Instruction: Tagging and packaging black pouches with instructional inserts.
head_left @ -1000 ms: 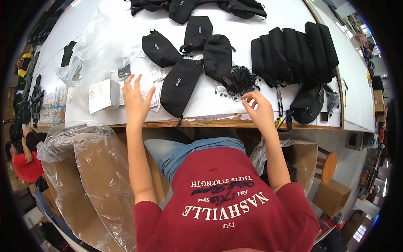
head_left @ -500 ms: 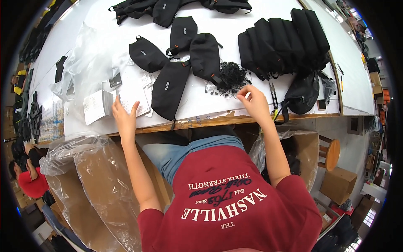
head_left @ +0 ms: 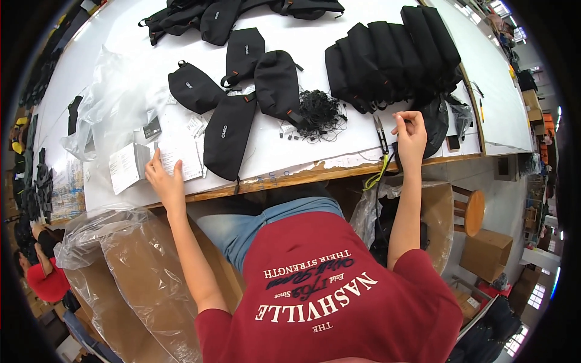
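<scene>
My left hand has its fingers apart, its fingertips at the edge of white printed paper sheets. Beside them stands a folded stack of white leaflets. Over the table's right front my right hand is raised, fingers curled together; what they pinch, if anything, is too small to make out. Behind it lies a loose black pouch. Just left of that hand are snips with dark blades. A tangle of black hang-tag strings sits next to several black zip pouches lying flat.
A row of filled black pouches stands at the back right, with more black pouches at the far edge. Clear plastic bags cover the left. Plastic-lined cardboard boxes flank me below the table edge. A wooden stool stands right.
My right hand has moved right, from beside the string tangle to past the snips. My left hand stays by the paper sheets. The whole view has shifted slightly.
</scene>
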Demonstrator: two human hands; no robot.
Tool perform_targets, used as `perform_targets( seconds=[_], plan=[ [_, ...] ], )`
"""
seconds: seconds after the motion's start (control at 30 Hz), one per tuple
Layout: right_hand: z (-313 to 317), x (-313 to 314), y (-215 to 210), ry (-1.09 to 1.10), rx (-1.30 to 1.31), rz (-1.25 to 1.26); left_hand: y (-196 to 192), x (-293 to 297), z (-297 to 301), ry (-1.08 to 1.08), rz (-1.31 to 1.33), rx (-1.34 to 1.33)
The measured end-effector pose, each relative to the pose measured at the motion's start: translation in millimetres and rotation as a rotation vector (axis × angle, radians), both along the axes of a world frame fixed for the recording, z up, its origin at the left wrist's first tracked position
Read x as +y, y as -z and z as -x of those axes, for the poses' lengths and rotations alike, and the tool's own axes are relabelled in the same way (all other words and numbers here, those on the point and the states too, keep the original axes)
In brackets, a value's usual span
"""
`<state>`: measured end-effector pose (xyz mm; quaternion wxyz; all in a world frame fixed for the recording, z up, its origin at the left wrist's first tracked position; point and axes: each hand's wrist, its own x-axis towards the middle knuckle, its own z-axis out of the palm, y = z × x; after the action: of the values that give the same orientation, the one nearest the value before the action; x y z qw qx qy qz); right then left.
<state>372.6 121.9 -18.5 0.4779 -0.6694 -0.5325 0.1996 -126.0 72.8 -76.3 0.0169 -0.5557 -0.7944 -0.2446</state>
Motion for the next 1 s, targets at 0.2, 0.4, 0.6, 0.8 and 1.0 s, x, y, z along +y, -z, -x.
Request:
perform_targets(
  seconds=[0.2,0.4,0.6,0.8,1.0],
  plan=[
    [25,-1,-15,-0.286,0.422,0.053,-4,0,7,-0.067,-0.187,-0.338],
    [20,-2,20,-0.335,0.41,0.316,-34,-16,17,0.004,-0.139,-0.651],
    [30,-20,16,-0.197,-0.453,0.327,-80,-70,-28,-0.16,-0.316,-1.118],
    [36,-10,23,-0.418,-0.581,0.368,-82,-85,-55,-0.049,-0.145,-1.31],
    [60,-12,-4,-0.562,0.044,0.321,-90,-85,-109,0.305,0.067,-1.23]
  ],
)
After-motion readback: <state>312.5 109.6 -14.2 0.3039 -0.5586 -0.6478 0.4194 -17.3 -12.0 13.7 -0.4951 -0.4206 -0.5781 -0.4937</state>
